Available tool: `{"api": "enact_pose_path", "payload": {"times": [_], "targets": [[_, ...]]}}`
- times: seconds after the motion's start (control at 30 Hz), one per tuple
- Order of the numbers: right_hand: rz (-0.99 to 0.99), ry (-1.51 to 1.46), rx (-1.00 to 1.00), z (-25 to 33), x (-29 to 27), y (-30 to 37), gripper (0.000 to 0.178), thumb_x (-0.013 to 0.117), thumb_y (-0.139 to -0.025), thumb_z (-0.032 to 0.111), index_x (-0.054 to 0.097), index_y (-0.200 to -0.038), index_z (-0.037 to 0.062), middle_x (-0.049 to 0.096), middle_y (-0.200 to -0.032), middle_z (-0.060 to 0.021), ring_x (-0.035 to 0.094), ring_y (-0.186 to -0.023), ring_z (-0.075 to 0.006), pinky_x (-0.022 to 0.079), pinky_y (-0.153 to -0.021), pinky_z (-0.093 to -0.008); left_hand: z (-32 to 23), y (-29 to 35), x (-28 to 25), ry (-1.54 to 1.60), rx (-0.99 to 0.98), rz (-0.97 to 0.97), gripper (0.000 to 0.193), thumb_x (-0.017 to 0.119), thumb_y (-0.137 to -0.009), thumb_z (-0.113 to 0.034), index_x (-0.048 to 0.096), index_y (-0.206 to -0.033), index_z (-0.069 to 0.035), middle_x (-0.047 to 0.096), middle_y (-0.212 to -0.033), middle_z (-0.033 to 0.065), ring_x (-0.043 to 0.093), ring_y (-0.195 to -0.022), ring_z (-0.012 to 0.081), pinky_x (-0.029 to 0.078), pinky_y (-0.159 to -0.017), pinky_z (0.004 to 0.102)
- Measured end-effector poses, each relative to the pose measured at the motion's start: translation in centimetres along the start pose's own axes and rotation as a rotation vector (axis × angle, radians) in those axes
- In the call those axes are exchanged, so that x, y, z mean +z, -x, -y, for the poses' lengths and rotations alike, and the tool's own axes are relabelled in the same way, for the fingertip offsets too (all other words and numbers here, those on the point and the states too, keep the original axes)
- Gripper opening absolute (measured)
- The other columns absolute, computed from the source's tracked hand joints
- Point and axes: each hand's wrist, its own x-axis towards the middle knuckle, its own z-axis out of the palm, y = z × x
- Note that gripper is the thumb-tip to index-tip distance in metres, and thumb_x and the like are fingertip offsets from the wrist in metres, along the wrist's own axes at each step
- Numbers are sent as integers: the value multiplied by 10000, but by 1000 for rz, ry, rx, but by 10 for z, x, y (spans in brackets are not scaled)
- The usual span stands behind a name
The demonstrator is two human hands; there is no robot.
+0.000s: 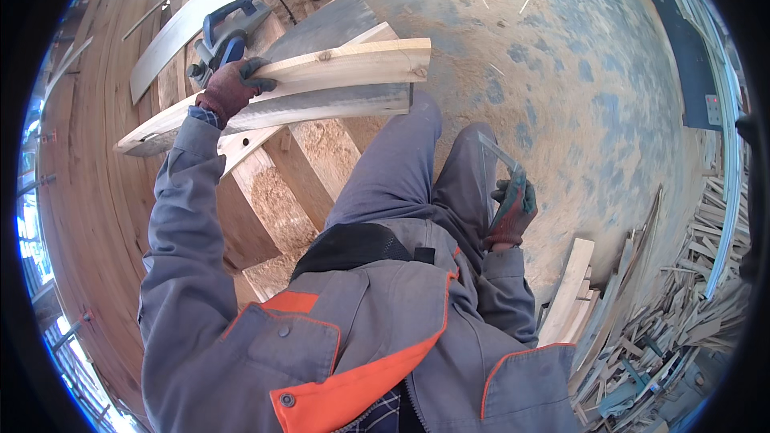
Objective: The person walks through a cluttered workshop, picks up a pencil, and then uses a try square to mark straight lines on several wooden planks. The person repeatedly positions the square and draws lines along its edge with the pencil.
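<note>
My left hand (233, 88), in a dark red and grey work glove, is closed around a long pale wooden board (345, 66). Its fingers curl over the board's upper side near the left part. Along the board's near side runs a darker grey, weathered face (345, 103). Lower right, my gloved right hand (513, 207) is closed on a thin metal L-shaped square (499, 151), held over my right knee and apart from the board. Just beyond my left hand rests a blue and grey corded power tool (228, 28).
Wide brown planks (96, 120) lie along the left. Sawdust-covered boards (273, 200) rest beneath the held board. A curved pale panel (172, 36) lies at upper left. Sawdust covers the floor (545, 56). Stacked timber (569, 289) and heaped offcuts (682, 313) are at lower right.
</note>
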Motion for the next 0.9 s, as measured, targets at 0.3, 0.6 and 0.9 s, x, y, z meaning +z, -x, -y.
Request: {"api": "enact_pose_path", "payload": {"times": [0.3, 0.6, 0.9], "targets": [[58, 10, -44, -13, 1, -3, 239, 585, -1049, 188, 676, -972, -20, 693, -814, -79, 621, -627, -144, 492, -615, -310, -42, 106, 29, -45, 218, -118, 398, 859, -761, -219, 752, -1142, -191, 733, -1072, 54, 698, -1017, 281, 573, -852, 383], [70, 132, -23, -12, 8, -6, 204, 586, -1043, 159, 677, -1038, -24, 690, -829, -70, 625, -646, -140, 500, -600, -293, -44, 195, 121, -278, 175, -197, 566, 827, -648, -187, 733, -1199, -273, 657, -1206, -24, 622, -1130, 253, 555, -896, 426], [139, 141, -16, -11, 9, -2, 235, 573, -1053, 190, 682, -1060, -18, 708, -851, -70, 624, -647, -131, 499, -643, -288, -29, 214, 166, -362, 315, -284, 468, 790, -699, -192, 737, -1154, -288, 642, -1191, -6, 620, -1104, 255, 550, -859, 441]]}}
